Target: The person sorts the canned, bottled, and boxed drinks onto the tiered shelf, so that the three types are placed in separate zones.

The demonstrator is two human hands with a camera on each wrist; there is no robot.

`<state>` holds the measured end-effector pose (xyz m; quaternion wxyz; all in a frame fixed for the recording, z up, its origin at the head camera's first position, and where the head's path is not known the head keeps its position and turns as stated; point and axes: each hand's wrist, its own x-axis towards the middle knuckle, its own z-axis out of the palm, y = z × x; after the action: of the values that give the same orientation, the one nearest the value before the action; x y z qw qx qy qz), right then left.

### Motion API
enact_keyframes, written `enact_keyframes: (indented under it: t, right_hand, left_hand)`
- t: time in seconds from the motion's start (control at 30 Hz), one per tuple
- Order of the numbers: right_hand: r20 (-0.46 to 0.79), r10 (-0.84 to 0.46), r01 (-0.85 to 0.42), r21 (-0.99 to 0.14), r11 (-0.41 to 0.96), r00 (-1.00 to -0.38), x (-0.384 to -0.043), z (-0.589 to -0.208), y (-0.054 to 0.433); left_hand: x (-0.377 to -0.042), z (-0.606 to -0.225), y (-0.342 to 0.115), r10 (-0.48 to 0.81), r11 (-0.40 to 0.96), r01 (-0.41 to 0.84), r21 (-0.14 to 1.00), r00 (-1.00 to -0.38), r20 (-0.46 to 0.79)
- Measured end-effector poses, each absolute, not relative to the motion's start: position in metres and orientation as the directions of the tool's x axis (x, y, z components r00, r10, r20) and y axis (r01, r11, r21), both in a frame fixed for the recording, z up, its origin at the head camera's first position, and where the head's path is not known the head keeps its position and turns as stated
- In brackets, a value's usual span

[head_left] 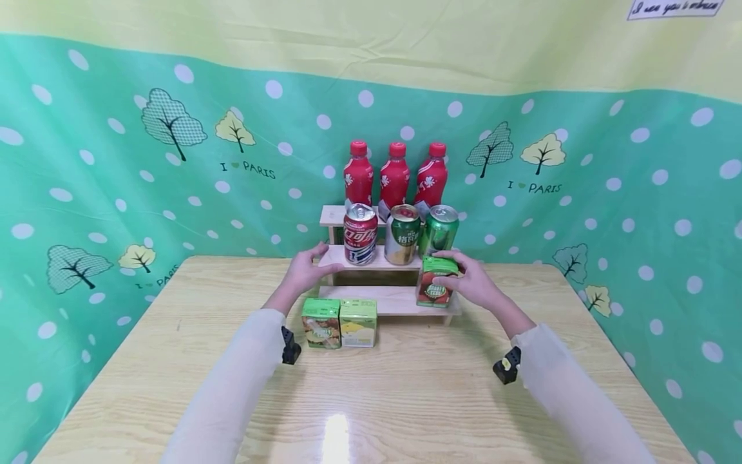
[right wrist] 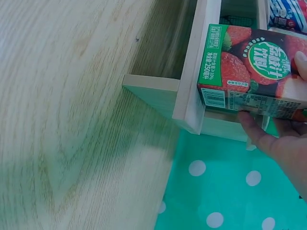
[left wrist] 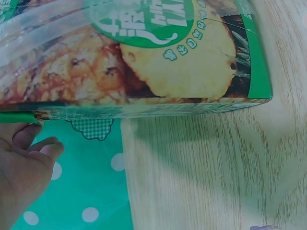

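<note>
My right hand (head_left: pixel 472 281) grips a strawberry juice box (head_left: pixel 435 283), upright at the right end of the lowest tier of a small wooden shelf (head_left: pixel 377 299). In the right wrist view, fingers and thumb hold the juice box (right wrist: pixel 249 69) near its top; whether its base touches the board is unclear. At the left end of the middle tier, my left hand (head_left: pixel 306 270) holds the shelf between thumb and fingers. A pineapple juice box (head_left: pixel 321 325) and a yellow-green juice box (head_left: pixel 358 323) stand side by side on the table, before the shelf's left part.
On the middle tier are a red cola can (head_left: pixel 361 235), a green-and-gold can (head_left: pixel 402 235) and a green can (head_left: pixel 440 229). Three red bottles (head_left: pixel 394 177) line the top tier. A polka-dot curtain (head_left: pixel 261 212) hangs behind the wooden table (head_left: pixel 406 399).
</note>
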<state>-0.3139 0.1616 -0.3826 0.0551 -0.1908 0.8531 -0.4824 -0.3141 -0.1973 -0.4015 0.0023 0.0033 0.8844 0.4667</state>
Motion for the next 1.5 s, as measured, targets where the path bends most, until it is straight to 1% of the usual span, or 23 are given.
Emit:
enact_keyframes:
  t: [0.23,0.43,0.53,0.73,0.97,1.27,1.4,1.5]
  right_hand:
    - [0.079,-0.356,-0.254,-0.84,0.48,-0.931,-0.31,-0.381,0.161]
    - [0.106,-0.34,-0.275,-0.822,0.499,-0.934,-0.307,-0.381,0.161]
    - [0.099,-0.334,-0.267,-0.818,0.509,-0.937,-0.308,-0.381,0.161]
    - [0.075,-0.359,-0.264,-0.817,0.512,-0.93,-0.309,-0.38,0.162]
    - [0.084,-0.391,-0.289,-0.814,0.504,-0.917,-0.309,-0.378,0.165]
    - [0.083,-0.351,-0.267,-0.812,0.519,-0.933,-0.306,-0.378,0.164]
    - [0.12,-0.328,-0.282,-0.813,0.509,-0.937,-0.303,-0.374,0.163]
    - [0.18,-0.312,-0.323,-0.802,0.503,-0.933,-0.298,-0.369,0.163]
  left_hand:
    - [-0.313,-0.401,-0.197,0.015,0.567,0.014,0.823,-1.0,0.007]
    - [-0.314,-0.403,-0.199,0.003,0.569,-0.003,0.823,-1.0,-0.006]
    - [-0.313,-0.405,-0.2,0.001,0.576,-0.006,0.817,-1.0,-0.009]
    - [-0.312,-0.406,-0.2,-0.002,0.581,-0.012,0.814,-1.0,-0.014]
    - [-0.313,-0.406,-0.199,0.004,0.58,-0.005,0.814,-1.0,-0.008]
    - [-0.314,-0.403,-0.199,0.011,0.569,-0.002,0.822,-1.0,-0.01]
    - [-0.315,-0.403,-0.198,0.017,0.563,0.007,0.826,-1.0,-0.004]
    - [-0.316,-0.402,-0.198,0.02,0.566,0.012,0.824,-1.0,0.0]
